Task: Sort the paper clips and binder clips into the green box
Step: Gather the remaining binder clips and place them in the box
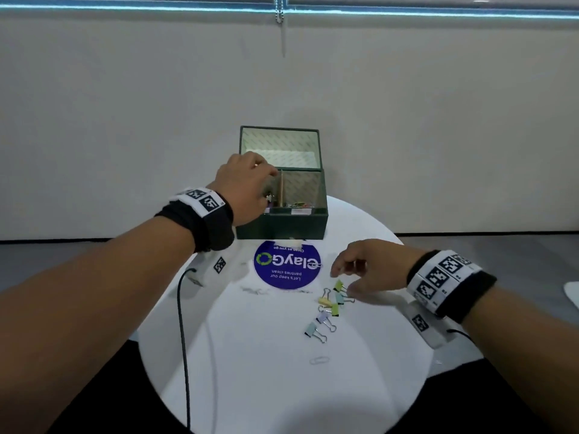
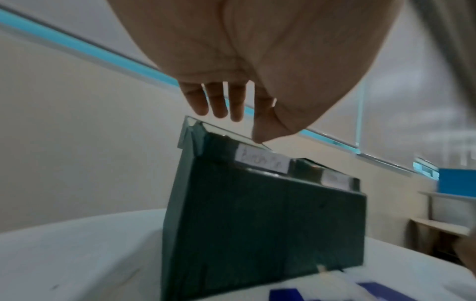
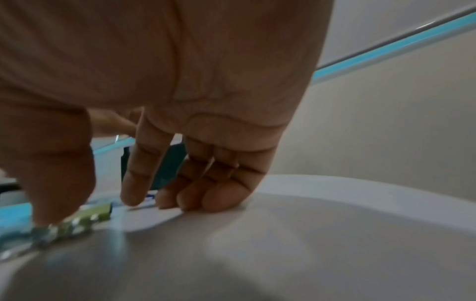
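Observation:
The green box (image 1: 282, 225) stands open at the table's far side, lid up, with a divider and coloured clips inside. My left hand (image 1: 266, 186) hovers over its left compartment; in the left wrist view the left hand (image 2: 239, 126) has straight, spread fingers above the box (image 2: 257, 224) and holds nothing. Several pastel binder clips (image 1: 329, 305) lie in a cluster right of centre. My right hand (image 1: 341, 280) reaches down onto them. In the right wrist view the right hand (image 3: 92, 207) has its thumb on a green binder clip (image 3: 87, 215), other fingertips on the table.
A round blue sticker (image 1: 286, 265) lies before the box. Loose paper clips sit near the front (image 1: 319, 360), left of the sticker (image 1: 253, 289) and on its right edge (image 1: 313, 265). A black cable (image 1: 183, 324) runs down the round white table (image 1: 250, 386).

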The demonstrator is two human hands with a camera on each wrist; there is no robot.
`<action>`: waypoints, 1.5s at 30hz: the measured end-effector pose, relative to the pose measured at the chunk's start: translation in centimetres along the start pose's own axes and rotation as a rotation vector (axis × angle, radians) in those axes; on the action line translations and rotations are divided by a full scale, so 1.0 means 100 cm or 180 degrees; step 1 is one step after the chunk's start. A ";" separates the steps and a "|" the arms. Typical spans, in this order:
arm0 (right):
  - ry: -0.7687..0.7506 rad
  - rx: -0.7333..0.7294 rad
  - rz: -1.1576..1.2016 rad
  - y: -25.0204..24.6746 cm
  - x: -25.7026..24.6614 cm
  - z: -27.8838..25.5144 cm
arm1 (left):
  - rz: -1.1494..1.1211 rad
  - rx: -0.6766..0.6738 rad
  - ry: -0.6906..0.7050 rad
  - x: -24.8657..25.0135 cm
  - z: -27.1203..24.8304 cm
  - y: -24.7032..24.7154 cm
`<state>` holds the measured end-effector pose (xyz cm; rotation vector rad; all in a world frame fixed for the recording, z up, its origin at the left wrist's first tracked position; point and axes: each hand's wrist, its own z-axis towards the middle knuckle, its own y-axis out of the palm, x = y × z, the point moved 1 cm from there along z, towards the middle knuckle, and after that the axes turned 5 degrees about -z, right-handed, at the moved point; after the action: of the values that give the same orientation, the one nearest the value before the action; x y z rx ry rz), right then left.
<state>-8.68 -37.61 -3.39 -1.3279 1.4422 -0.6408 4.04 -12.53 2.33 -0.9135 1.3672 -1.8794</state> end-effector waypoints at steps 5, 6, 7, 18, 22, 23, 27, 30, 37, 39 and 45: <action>-0.0030 0.0207 -0.0154 0.007 -0.002 0.009 | -0.0224 -0.0390 0.1079 0.043 -0.052 0.012; -0.0033 0.0225 -0.0117 0.008 -0.002 0.010 | -0.0095 -0.0604 0.1256 0.052 -0.062 0.019; -0.0048 0.0247 -0.0090 0.009 -0.003 0.011 | 0.0025 -0.0768 0.1431 0.061 -0.069 0.028; -0.0022 0.0784 -0.0222 0.012 -0.001 0.010 | -0.0050 -0.1192 0.1518 0.073 -0.080 0.060; -0.0049 0.1064 -0.0079 0.014 0.000 0.010 | 0.0083 -0.1151 0.1308 0.069 -0.077 0.060; -0.0060 0.1055 -0.0054 0.014 0.000 0.011 | 0.0116 -0.1149 0.1268 0.070 -0.079 0.059; -0.0092 0.0770 -0.0023 0.010 -0.002 0.010 | 0.0271 -0.1406 0.0972 0.074 -0.082 0.054; -0.0111 0.0506 0.0008 0.011 -0.006 0.004 | 0.0139 -0.1503 0.0758 0.075 -0.084 0.051; -0.0261 0.0509 -0.0075 0.016 -0.012 -0.006 | -0.0535 -0.1190 0.0747 0.076 -0.101 0.048; -0.0313 0.0506 -0.0015 0.018 -0.017 -0.009 | -0.0584 -0.1338 0.0942 0.076 -0.108 0.048; -0.0348 0.0131 -0.0275 0.025 -0.026 -0.015 | -0.0418 -0.1555 0.1413 0.078 -0.123 0.044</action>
<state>-11.38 -34.93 -4.27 -1.3775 1.2831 -0.6409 -10.07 -13.63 -3.27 -0.8535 2.1470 -1.9576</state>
